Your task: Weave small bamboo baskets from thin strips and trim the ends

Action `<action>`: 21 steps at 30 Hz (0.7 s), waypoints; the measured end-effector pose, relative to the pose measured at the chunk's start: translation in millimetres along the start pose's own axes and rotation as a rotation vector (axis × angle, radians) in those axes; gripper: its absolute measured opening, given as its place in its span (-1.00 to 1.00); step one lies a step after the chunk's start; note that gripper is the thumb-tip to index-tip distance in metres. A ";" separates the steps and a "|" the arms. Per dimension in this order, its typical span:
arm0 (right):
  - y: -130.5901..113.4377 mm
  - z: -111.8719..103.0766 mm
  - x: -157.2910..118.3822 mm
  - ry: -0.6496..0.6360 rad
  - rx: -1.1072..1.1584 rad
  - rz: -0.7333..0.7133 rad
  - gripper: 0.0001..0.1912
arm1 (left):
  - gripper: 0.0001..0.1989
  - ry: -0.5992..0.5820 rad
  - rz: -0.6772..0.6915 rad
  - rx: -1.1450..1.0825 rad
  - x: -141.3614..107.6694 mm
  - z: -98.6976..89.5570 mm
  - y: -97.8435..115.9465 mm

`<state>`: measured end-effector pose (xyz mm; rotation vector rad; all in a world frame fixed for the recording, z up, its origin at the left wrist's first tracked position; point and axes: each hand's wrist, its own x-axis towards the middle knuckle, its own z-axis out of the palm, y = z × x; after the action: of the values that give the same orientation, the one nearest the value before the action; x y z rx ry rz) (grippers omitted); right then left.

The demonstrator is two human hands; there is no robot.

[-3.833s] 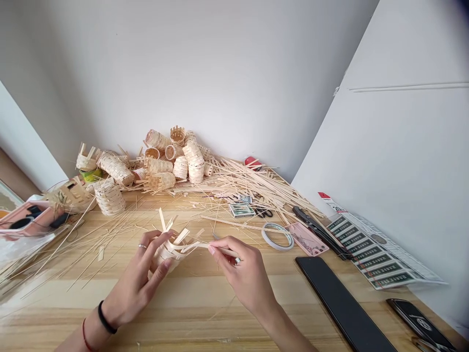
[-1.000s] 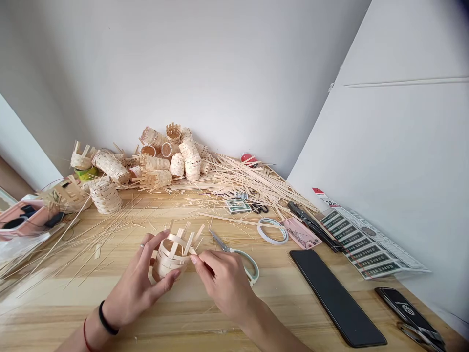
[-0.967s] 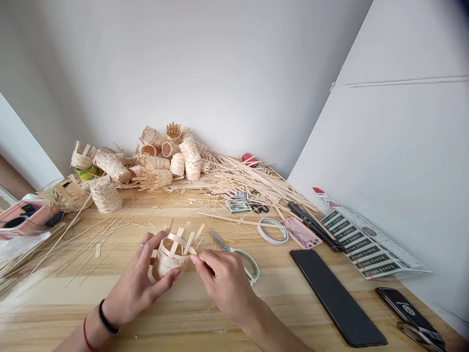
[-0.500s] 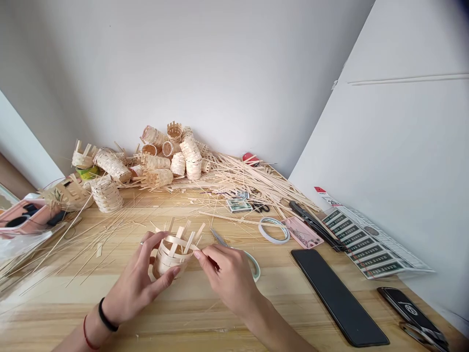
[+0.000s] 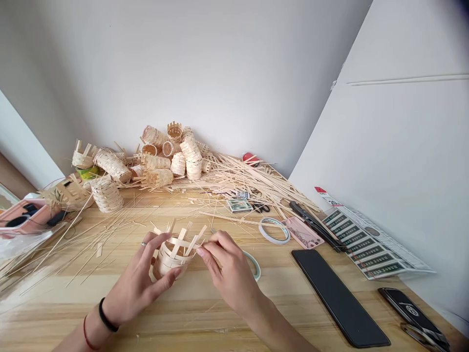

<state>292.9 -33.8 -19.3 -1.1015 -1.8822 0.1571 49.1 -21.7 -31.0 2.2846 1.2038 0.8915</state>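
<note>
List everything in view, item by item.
Unfinished basket: 1, pale, in the left hand
Woven baskets: many, pale, piled at the table's far edge
Loose strips: many, pale, scattered across the table
Table: 1, light wood, under everything
Scissors: 1, teal handle, beside the right hand
Tape roll: 1, white, right of the scissors
Pink card: 1, pink, right of the tape
Black slab: 1, black, near right
Label sheet: 1, green and white, far right
Pink case: 1, pink, left edge
Left hand: 1, gripping the basket
Right hand: 1, at the basket's upright strips
</note>
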 end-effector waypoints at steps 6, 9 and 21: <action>0.0 2.5 -2.9 0.022 -0.077 0.039 -0.57 | -0.38 0.028 0.142 0.091 5.6 -0.1 4.8; -1.0 4.1 -4.4 0.047 -0.113 0.049 -0.55 | -0.36 0.032 0.173 0.101 5.0 0.1 4.7; -2.7 12.1 -6.0 0.003 -0.046 0.051 -0.57 | -0.33 -0.010 0.177 0.044 4.1 2.9 6.9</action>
<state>283.1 -36.1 -28.8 -1.1812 -1.8643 0.1412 56.9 -22.2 -27.4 2.4582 1.0384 0.9220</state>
